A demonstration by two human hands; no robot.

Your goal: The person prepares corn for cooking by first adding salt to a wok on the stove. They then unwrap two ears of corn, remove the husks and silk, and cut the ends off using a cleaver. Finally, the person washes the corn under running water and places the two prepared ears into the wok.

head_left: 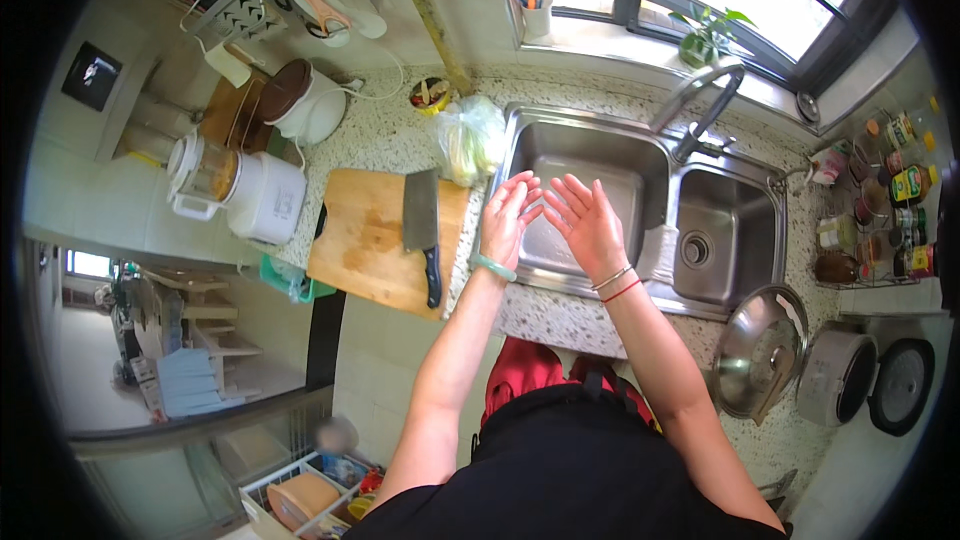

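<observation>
Both of my hands hang over the near part of the sink's larger basin [590, 140], palms turned up and holding nothing. My left hand [508, 220] has its fingers stretched out and a pale green bangle at the wrist. Close beside it, my right hand [588, 225] has its fingers apart, with a bracelet and a red string on the wrist. Left of my hands, a cleaver [421, 215] with a black handle lies on a wooden cutting board [350, 230]. Behind the board's right corner sits a clear plastic bag of pale green vegetables [470, 145].
A faucet [700, 120] rises behind the smaller basin [730, 210], where a light cloth [660, 252] hangs on the divider. To the right stand a large metal lid [762, 350] and a rack of bottles [900, 185]. A white blender [265, 195] is at left.
</observation>
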